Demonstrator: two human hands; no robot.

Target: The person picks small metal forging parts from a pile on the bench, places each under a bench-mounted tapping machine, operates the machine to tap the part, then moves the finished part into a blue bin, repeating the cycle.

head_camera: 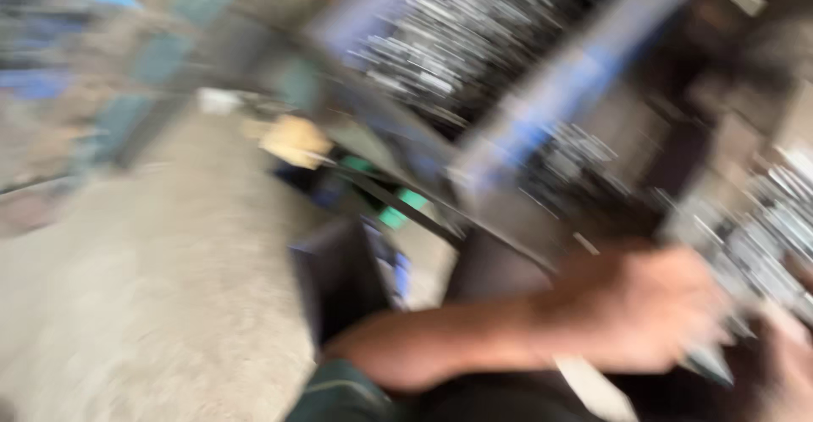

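Observation:
The whole head view is smeared by motion. My left hand (644, 308) reaches to the right on a bare forearm that comes out of a dark green sleeve (339, 398). Its fingers look curled around a bunch of shiny grey metal pieces (754, 253), and a metal tip pokes out below the fist. My right hand (788, 375) shows only as a blurred patch in the bottom right corner, close to the same metal pieces. Its fingers cannot be made out.
A blue-edged rack or crate (542, 109) filled with several shiny metal parts stands tilted across the top. A dark box (339, 278) sits on the concrete floor (144, 295). A tan object (294, 140) and green bits (398, 210) lie beyond it.

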